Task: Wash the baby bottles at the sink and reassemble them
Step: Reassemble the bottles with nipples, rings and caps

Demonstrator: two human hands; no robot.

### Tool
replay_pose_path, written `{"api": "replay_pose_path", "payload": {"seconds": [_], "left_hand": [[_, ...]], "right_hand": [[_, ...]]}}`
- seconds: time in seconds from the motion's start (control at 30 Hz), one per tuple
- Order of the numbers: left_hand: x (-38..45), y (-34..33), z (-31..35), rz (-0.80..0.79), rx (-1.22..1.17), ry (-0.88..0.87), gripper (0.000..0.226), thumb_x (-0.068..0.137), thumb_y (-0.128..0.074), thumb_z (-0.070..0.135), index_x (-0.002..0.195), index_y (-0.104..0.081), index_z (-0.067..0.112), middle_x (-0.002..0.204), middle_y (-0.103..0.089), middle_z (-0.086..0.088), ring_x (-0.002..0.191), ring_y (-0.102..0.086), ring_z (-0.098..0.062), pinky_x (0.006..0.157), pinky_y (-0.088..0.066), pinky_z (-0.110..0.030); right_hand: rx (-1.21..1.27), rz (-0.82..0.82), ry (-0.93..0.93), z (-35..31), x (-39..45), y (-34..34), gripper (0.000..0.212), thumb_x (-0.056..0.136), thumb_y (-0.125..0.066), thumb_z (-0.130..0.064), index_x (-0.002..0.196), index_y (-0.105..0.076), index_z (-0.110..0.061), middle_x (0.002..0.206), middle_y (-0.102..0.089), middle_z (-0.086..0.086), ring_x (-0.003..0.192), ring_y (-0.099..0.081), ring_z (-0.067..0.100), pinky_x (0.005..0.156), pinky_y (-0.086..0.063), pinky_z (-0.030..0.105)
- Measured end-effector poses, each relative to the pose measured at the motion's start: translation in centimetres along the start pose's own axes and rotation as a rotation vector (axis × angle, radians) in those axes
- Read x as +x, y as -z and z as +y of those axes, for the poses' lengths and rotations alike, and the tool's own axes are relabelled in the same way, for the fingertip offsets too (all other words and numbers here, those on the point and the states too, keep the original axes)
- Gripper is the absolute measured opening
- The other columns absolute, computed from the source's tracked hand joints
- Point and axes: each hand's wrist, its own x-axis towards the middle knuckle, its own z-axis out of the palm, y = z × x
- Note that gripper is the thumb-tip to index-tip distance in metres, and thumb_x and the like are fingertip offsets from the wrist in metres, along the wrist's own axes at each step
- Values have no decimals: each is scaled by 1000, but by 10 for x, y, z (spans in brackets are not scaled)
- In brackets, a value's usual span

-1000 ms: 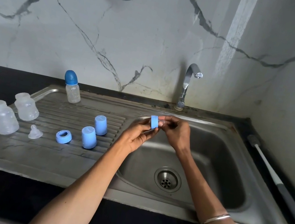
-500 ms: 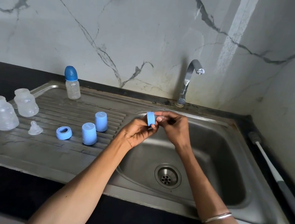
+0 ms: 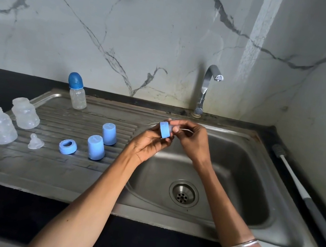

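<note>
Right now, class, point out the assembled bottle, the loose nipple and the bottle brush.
Assembled bottle [image 3: 77,98], head view, on its clear body.
Loose nipple [image 3: 35,142], head view, on its flared base.
Bottle brush [image 3: 298,184], head view, on its white handle.

I see soft, even daylight; a pale bright streak runs down the grey-veined marble wall [image 3: 255,41]. Mild glare on the stainless steel sink basin [image 3: 234,178]. Wide-angle bending at the edges, corners slightly soft, centre sharp.
</note>
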Motion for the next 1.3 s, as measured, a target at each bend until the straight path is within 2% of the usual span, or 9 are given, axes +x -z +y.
{"api": "replay_pose_path", "payload": {"seconds": [0.1, 0.23, 0.4, 0.57, 0.7, 0.97, 1.03, 1.17, 1.3], "left_hand": [[-1, 1, 1, 35, 95, -26, 38, 80, -52, -18, 96, -71, 12, 86, -74, -9, 73, -69, -16, 67, -57, -25], [-2, 1, 1, 10, 183, -44, 44, 81, -53, -20, 81, -81, 15, 91, -77, -9, 83, -74, -18, 73, -59, -25], [-1, 2, 3, -4, 227, -84, 46, 87, -50, -21, 81, -81, 12, 95, -77, -14, 92, -75, -21, 76, -59, -24], [-4, 2, 3, -7, 333, -97, 47, 88, -52, -18, 78, -82, 17, 90, -78, -7, 87, -74, -15, 79, -59, -24], [-3, 6, 6, -15, 302, -85, 42, 83, -56, -18, 76, -80, 16, 86, -76, -10, 84, -74, -20, 82, -61, -35], [2, 1, 3, 48, 273, -142, 50, 85, -49, -26, 71, -78, 13, 81, -74, -8, 81, -73, -19, 79, -61, -30], [5, -2, 2, 78, 257, -161, 47, 85, -49, -26, 76, -77, 11, 80, -74, -9, 79, -72, -19, 77, -61, -29], [6, -13, -2, 136, 295, -204, 31, 86, -54, -22, 87, -70, 4, 88, -69, -13, 87, -67, -23, 86, -58, -30], [2, -25, -5, 154, 340, -240, 43, 85, -58, -20, 67, -79, 13, 91, -66, -11, 89, -62, -22, 77, -55, -22]], "right_hand": [[-44, -4, -43, -1, 0, 3, 15, 85, -73, -11, 99, -75, -16, 93, -76, -3, 89, -71, 8, 82, -55, 20], [-91, -47, -73, -2, 0, 13, 15, 82, -77, -15, 97, -76, -14, 89, -76, -3, 87, -72, 8, 79, -53, 17], [-116, -115, -101, -6, 0, 15, 13, 81, -79, -16, 94, -77, -15, 86, -76, -4, 84, -72, 7, 77, -52, 15], [-229, -69, -49, -2, 0, 11, 11, 77, -82, -16, 86, -76, -20, 83, -75, -9, 82, -71, 4, 80, -54, 21], [-262, -25, 6, -4, -2, 5, 10, 78, -81, -12, 82, -75, -19, 81, -75, -10, 79, -70, 2, 74, -53, 16], [-244, 117, 4, -3, -5, -5, 16, 83, -74, -8, 74, -66, -19, 74, -72, -8, 75, -69, 7, 71, -56, 26], [-269, 150, -11, -2, -5, -8, 19, 83, -72, -10, 73, -63, -23, 74, -70, -10, 74, -67, 7, 72, -56, 31], [-309, 186, -20, -1, -6, -10, 16, 86, -67, -10, 76, -60, -21, 74, -67, -11, 73, -65, 7, 70, -55, 32], [-341, 205, -4, -1, -7, -11, 13, 87, -64, -7, 80, -59, -16, 76, -68, -9, 73, -64, 8, 67, -53, 30]]}}
